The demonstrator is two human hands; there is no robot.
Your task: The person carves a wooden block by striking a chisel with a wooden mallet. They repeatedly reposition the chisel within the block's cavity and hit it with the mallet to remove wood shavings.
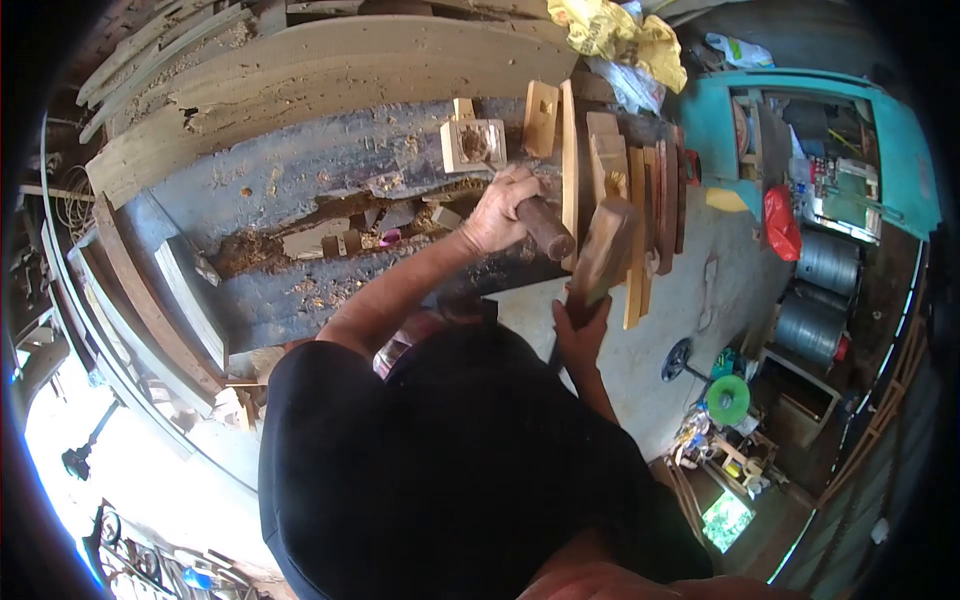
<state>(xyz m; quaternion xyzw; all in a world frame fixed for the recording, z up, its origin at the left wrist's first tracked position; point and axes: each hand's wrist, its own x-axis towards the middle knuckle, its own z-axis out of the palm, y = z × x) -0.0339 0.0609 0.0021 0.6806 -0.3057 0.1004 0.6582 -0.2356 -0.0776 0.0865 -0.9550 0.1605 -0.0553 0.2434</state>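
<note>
My left hand is closed round a chisel, whose thick brown wooden handle sticks out toward me. The chisel's thin blade reaches from my fist to the hollowed pale wooden block, but I cannot tell how deep its tip sits. Wood chips lie inside the block's recess. In my right hand is a wooden mallet, raised with its head close beside the chisel handle and apart from it. A notched wooden piece stands just right of the block.
The worn dark workbench has a long ragged gap filled with shavings and offcuts. Several wooden strips line its right end. Long boards lie along the far side. A turquoise cabinet and metal drums stand at right.
</note>
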